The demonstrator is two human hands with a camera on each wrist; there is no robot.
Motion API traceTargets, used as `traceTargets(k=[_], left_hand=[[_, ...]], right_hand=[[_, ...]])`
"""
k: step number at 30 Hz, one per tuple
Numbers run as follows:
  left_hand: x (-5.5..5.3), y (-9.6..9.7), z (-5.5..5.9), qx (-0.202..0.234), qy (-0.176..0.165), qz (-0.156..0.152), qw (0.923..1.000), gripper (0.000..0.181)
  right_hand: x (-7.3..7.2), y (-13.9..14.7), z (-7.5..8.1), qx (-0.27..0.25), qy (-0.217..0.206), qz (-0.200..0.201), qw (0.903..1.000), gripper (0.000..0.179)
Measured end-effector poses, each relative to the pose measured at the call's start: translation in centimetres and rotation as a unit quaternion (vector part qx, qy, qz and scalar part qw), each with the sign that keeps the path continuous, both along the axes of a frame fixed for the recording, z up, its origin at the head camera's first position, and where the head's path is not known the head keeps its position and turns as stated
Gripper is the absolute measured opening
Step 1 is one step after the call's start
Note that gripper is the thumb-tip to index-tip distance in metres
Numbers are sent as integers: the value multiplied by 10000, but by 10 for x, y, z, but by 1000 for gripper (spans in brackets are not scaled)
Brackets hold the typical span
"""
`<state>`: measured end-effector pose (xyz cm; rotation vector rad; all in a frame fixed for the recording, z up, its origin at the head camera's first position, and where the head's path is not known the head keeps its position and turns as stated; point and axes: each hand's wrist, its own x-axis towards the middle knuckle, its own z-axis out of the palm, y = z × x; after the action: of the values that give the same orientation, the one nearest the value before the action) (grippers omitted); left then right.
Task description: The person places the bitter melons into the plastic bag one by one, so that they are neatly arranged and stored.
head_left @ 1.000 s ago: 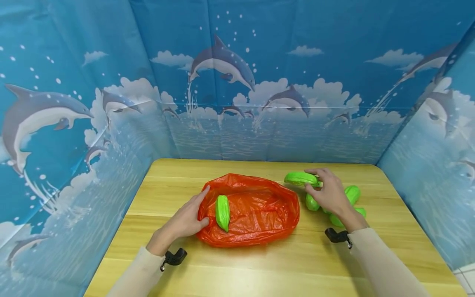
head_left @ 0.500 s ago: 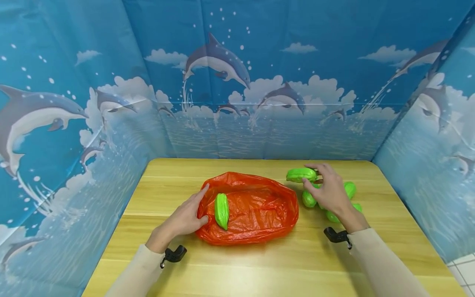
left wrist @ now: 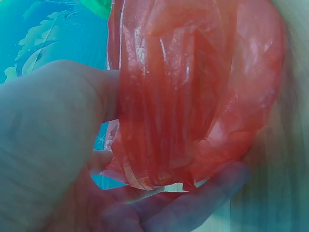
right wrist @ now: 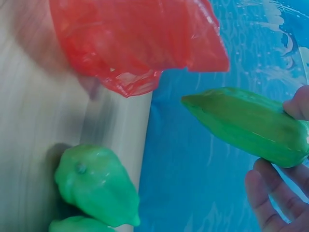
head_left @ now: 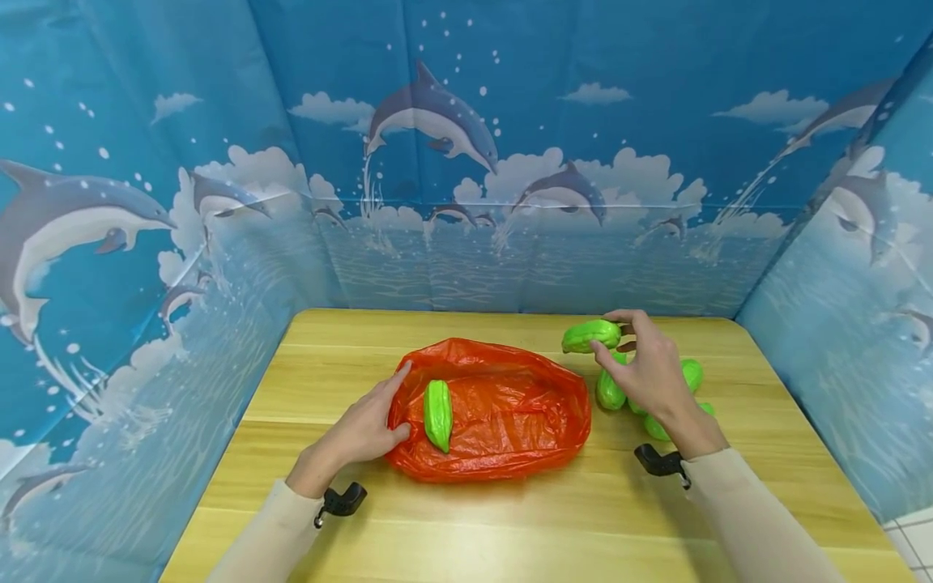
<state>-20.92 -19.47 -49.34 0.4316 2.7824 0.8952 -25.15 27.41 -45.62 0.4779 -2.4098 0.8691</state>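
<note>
A ribbed green vegetable (head_left: 590,336) is at the far right side of the red bag (head_left: 510,467), near its rim but not touching it. The right hand (head_left: 649,368) holds this vegetable at its thick end – thumb on one side, fingers on the other, clamped on it – and the pointed end is turned toward the bag. In the right wrist view it is raised before the blue curtain, apart from the bag.

The left hand (head_left: 357,425) is at the left end of the bag and touches it; thumb and fingers are well apart, with the plastic between them.

Inside the bag, in its left part, lies a second vegetable (head_left: 438,414), its narrow tip pointing to the near rim. To the right of the bag lie several more vegetables (head_left: 611,391), close together and partly hidden by the right hand.

Under the bag is a wooden table (head_left: 481,526). Behind the bag, and on both its sides, stands the blue curtain (head_left: 452,271) with printed dolphins and clouds. Nearer than the bag are two light sleeves (head_left: 255,526) – and at each wrist a black device (head_left: 346,500).
</note>
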Motion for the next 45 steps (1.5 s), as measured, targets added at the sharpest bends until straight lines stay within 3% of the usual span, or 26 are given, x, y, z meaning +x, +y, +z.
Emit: traceTargets(k=[16, 29, 45], left_hand=[[1, 5, 3, 70, 31, -54, 10000, 107], [1, 8, 2, 46, -13, 30, 10000, 107], [2, 5, 0, 8, -33, 32, 10000, 106]], right_hand=[[3, -21, 20, -147, 723, 222, 9970, 50], [14, -51, 28, -628, 421, 621, 9952, 59], [16, -79, 25, -837, -338, 980, 9911, 47]])
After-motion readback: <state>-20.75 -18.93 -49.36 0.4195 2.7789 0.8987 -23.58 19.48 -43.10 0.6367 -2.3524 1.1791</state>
